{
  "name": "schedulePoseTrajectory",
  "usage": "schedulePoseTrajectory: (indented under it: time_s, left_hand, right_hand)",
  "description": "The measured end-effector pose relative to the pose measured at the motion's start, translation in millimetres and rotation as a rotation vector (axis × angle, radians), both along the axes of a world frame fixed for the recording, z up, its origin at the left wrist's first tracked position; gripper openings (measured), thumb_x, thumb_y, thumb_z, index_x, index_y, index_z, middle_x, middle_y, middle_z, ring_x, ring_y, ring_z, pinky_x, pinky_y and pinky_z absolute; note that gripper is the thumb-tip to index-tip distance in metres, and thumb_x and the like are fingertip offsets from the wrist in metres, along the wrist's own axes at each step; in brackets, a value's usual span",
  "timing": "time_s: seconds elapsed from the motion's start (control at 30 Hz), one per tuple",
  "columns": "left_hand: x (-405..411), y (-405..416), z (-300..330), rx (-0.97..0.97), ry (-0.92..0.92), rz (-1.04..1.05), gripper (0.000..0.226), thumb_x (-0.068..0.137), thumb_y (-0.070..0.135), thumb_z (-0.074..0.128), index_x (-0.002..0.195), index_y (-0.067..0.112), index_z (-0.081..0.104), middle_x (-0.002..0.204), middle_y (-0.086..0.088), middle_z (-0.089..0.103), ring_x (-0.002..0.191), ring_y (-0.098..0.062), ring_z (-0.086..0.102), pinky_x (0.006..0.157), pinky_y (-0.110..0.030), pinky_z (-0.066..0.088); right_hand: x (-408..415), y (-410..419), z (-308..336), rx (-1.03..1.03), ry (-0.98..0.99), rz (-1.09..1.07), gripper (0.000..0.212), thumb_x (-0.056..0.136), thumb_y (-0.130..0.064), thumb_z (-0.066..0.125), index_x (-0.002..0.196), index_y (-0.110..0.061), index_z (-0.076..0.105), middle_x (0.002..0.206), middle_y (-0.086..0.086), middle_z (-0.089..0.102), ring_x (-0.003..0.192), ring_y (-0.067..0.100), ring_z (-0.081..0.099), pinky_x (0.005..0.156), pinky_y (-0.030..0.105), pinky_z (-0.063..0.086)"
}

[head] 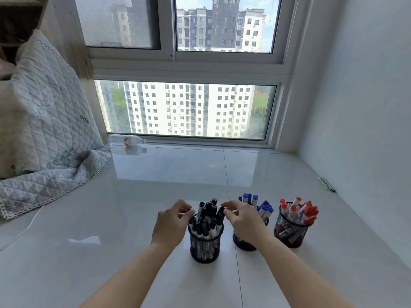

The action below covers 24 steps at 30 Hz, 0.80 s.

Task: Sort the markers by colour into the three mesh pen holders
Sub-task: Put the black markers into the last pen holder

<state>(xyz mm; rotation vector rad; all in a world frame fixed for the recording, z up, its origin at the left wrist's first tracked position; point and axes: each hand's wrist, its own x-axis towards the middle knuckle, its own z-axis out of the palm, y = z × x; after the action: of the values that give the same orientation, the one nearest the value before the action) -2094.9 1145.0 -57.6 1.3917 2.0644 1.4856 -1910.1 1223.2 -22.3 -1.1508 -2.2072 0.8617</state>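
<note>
Left hand [171, 221] and right hand [241, 218] are each pinching a black marker [220, 213] with narrowly curled fingers, directly above the black-marker mesh holder [205, 247].

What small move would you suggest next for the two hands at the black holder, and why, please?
Probably let go and draw both hands back. The left hand and right hand each pinch a black marker already standing in the black holder; the blue holder and red holder look single-coloured, and no loose markers show.
</note>
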Motion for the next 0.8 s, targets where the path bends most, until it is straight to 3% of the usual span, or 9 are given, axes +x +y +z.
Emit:
schedulePoseTrajectory:
  time_s: [0.23,0.33,0.43,0.6,0.7,0.8]
  left_hand:
    - [-2,-5,0,-0.043,-0.027,0.023,0.014,0.083,0.030,0.067,0.069,0.032,0.064,0.067,0.015,0.069,0.068,0.008,0.062,0.061,-0.013,0.046]
    - [-6,-4,7,-0.126,0.005,0.000,0.015,0.086,0.035,0.062,0.071,0.031,0.064,0.071,0.011,0.069,0.068,0.001,0.061,0.057,-0.016,0.042]
    - [-9,-1,19,-0.171,0.044,0.003,0.013,0.085,0.037,0.060,0.073,0.033,0.062,0.069,0.014,0.065,0.066,0.003,0.058,0.055,-0.018,0.039]
    - [-12,14,39,-0.169,0.053,-0.074,0.005,0.086,0.034,0.058,0.083,0.037,0.061,0.081,0.019,0.065,0.080,0.002,0.060,0.066,-0.020,0.043]
    - [-13,26,45,-0.308,0.140,-0.211,0.017,0.091,0.029,0.053,0.103,0.035,0.063,0.097,0.016,0.066,0.090,-0.003,0.059,0.074,-0.019,0.042]
    - [-13,37,49,-0.442,0.218,-0.254,0.021,0.092,0.028,0.051,0.108,0.032,0.065,0.107,0.007,0.067,0.102,-0.012,0.059,0.087,-0.027,0.046]
  right_hand:
    - [1,-4,0,0.118,0.052,-0.033,0.014,0.090,-0.020,0.054,0.099,-0.022,0.064,0.085,-0.011,0.060,0.070,-0.003,0.053,0.062,0.007,0.040]
    - [1,-11,1,0.282,0.012,-0.011,0.006,0.086,-0.025,0.059,0.087,-0.023,0.065,0.072,-0.018,0.053,0.062,0.000,0.050,0.064,0.013,0.040]
    - [-3,-22,-2,0.389,-0.078,0.009,0.011,0.083,-0.038,0.060,0.082,-0.028,0.066,0.063,-0.018,0.055,0.059,0.000,0.050,0.063,0.017,0.041]
    - [-9,-30,-12,0.399,-0.197,0.007,0.024,0.082,-0.048,0.056,0.096,-0.030,0.061,0.077,-0.009,0.068,0.072,0.010,0.062,0.070,0.023,0.048]
    - [-12,-29,-15,0.433,-0.233,-0.006,0.027,0.083,-0.049,0.054,0.101,-0.030,0.060,0.082,-0.008,0.069,0.078,0.014,0.063,0.071,0.025,0.048]
    - [-13,-27,-17,0.457,-0.252,-0.016,0.028,0.085,-0.045,0.052,0.104,-0.027,0.060,0.087,-0.006,0.070,0.081,0.018,0.064,0.071,0.026,0.047]
